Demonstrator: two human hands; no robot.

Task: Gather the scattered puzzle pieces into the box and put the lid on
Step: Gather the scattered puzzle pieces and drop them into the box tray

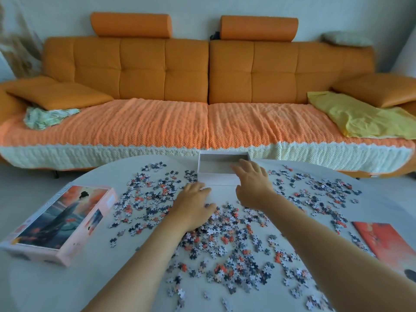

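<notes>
Orange sofa (pixel 157 70) fills the background. White table (pixel 67 289) stands before it. Printed lid (pixel 60 221) lies at the table's left, picture up, well apart from the box. White box (pixel 216 179) sits open at the far edge. My right hand (pixel 253 183) hovers at its near right corner, fingers spread, holding nothing. My left hand (pixel 193 206) rests palm down just before the box, fingers apparently relaxed. Puzzle pieces (pixel 225 239) lie scattered over the table.

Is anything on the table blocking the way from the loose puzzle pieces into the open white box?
Nothing visible does. The box is open, with its lid lying apart to the left. Only the box's near wall separates it from the puzzle pieces, so they would need lifting over. The right hand reaches over that wall.
</notes>
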